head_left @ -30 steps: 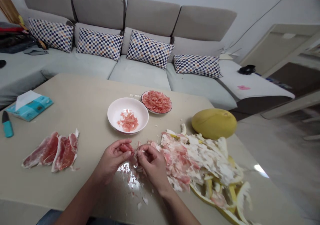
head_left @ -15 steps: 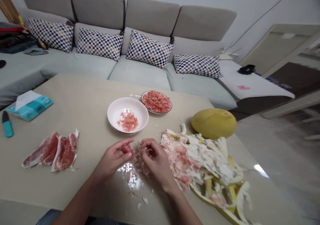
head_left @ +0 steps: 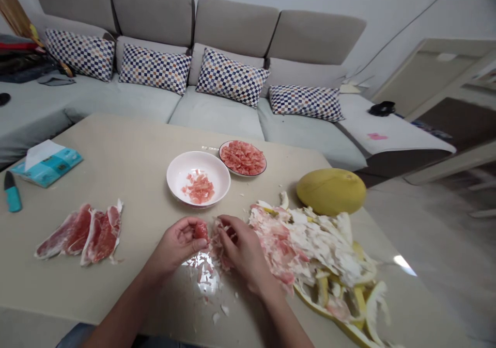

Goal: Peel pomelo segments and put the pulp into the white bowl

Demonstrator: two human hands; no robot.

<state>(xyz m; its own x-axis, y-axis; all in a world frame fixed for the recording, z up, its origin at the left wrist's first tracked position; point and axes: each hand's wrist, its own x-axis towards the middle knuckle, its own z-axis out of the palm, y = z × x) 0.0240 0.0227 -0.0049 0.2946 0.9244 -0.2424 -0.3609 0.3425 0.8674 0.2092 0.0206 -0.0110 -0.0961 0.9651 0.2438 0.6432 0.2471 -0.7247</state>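
Observation:
My left hand (head_left: 176,246) pinches a small pink piece of pomelo flesh (head_left: 201,230) between thumb and fingers, just above the table. My right hand (head_left: 241,248) is curled beside it, fingers closed on a scrap of pale membrane (head_left: 217,234) at the edge of the peel heap. A white bowl (head_left: 198,178) holding a few pink pieces stands just beyond my hands. Behind it, a second bowl (head_left: 243,157) is full of pink flesh.
A heap of pith, membrane and yellow peel (head_left: 313,244) spreads to the right. A whole pomelo (head_left: 331,191) lies behind it. Unpeeled pink segments (head_left: 81,232) lie at left, with a tissue pack (head_left: 45,163) and a teal knife (head_left: 11,194) at the far left. A sofa stands beyond the table (head_left: 116,152).
My right hand has pulled the membrane away from the piece in my left hand and drawn slightly right. The left hand has stayed almost in place.

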